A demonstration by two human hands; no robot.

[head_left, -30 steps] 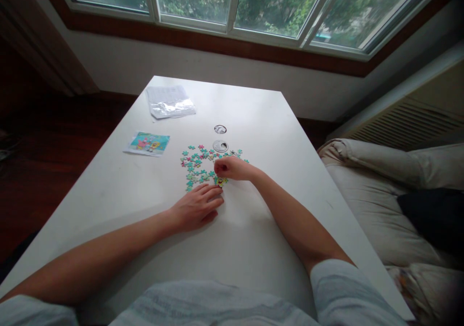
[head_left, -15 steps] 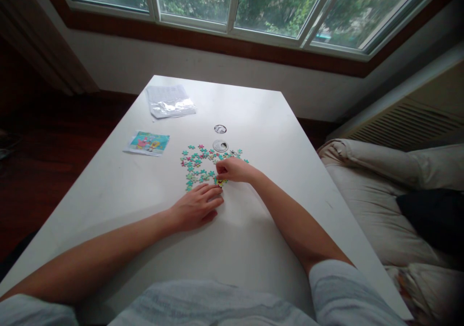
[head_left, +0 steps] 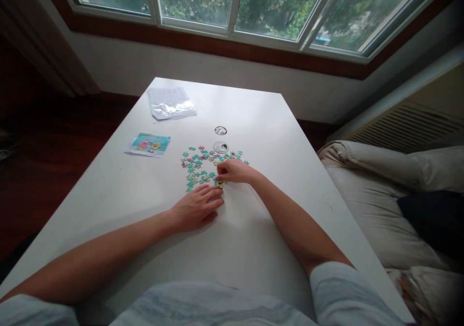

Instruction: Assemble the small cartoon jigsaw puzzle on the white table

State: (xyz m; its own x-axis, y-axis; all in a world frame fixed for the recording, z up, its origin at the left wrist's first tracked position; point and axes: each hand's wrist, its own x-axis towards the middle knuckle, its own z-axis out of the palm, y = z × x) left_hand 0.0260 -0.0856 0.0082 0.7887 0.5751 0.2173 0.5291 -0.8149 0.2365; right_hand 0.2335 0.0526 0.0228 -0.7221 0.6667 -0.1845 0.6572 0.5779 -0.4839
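Observation:
Small jigsaw puzzle pieces (head_left: 203, 177), mostly teal with some pink and yellow, lie scattered on the white table (head_left: 232, 263). My left hand (head_left: 199, 204) lies palm down at the near edge of the pieces, fingers stretched out. Its fingertips touch or almost touch a yellow cluster of pieces (head_left: 220, 184). Just above that cluster is my right hand (head_left: 232, 170), its thumb and fingers pinched together. What sits between those fingertips is hidden; a puzzle piece cannot be made out there.
A colourful cartoon picture sheet (head_left: 150, 144) lies left of the pieces. Behind it is a clear plastic bag with papers (head_left: 170, 103). Two round table inserts (head_left: 221, 147) sit beyond the pieces. A beige sofa (head_left: 366, 200) stands along the right, and a window (head_left: 232, 7) is ahead.
Both hands stay in almost the same place. The whole view has shifted very slightly, and no piece has visibly moved.

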